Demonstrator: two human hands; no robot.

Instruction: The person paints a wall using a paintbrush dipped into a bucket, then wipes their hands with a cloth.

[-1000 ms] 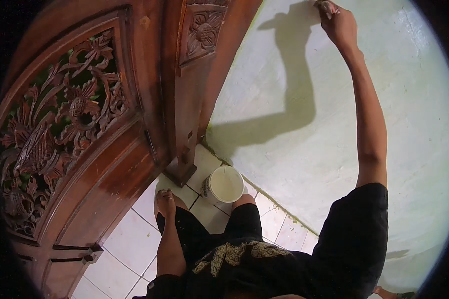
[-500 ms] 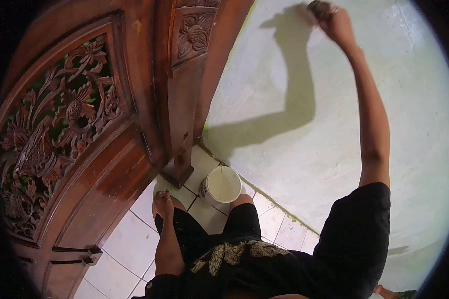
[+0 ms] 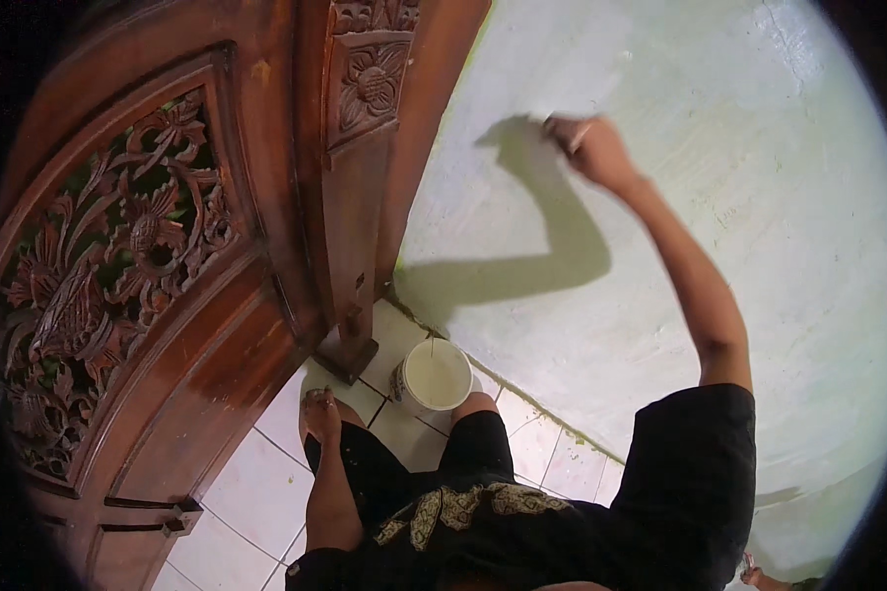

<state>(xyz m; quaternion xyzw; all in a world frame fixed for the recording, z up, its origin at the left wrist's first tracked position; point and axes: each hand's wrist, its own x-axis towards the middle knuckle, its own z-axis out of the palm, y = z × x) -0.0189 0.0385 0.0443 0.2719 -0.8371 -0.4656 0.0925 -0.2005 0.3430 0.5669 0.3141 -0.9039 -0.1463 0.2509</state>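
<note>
My right hand (image 3: 601, 153) is raised against the pale, patchily painted wall (image 3: 759, 256), closed around what looks like a paintbrush (image 3: 559, 131). Most of that brush is hidden by the fingers, and its dark end points left, at the wall. Dark smears mark these fingers. On my left knee rests my left hand (image 3: 321, 414), fingers loosely bent over it and nothing visible in them. A white bucket (image 3: 437, 375) stands on the floor between my knees and the wall, with whitish contents and a thin string or wire across its opening.
Close on the left stands a carved brown wooden panel (image 3: 197, 335) with a post (image 3: 355, 246) meeting the wall. White floor tiles (image 3: 256, 483) lie below. Greenish specks line the wall's foot. Another person's hand (image 3: 754, 573) shows at the lower right.
My right hand has moved down and to the left along the wall with the brush, its shadow following. The left hand stays on the knee.
</note>
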